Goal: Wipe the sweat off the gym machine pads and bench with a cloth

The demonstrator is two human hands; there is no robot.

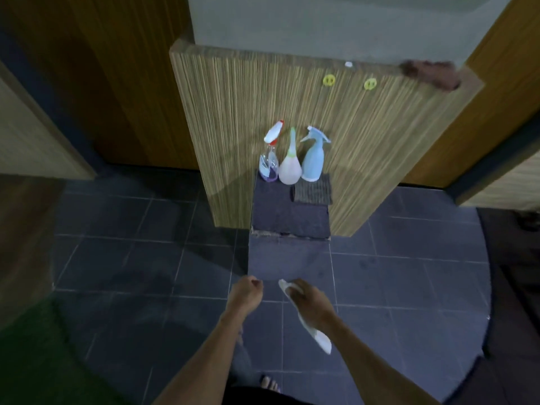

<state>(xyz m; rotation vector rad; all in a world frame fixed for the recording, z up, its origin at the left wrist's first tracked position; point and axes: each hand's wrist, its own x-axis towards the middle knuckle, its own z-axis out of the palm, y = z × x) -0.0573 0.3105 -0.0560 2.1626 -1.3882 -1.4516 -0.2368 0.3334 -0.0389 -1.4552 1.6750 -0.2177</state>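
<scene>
Below, dark tile floor (117, 258); striped wood partition (263, 97) ahead.

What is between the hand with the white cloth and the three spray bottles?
In the head view, only the bare dark block top and a folded dark rag lie between the right hand and the spray bottles.

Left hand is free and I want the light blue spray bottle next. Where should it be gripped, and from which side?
Grip the light blue spray bottle at its narrow neck under the trigger head, coming from the right with the left hand. It stands upright with the white bottle close on its left.
</scene>
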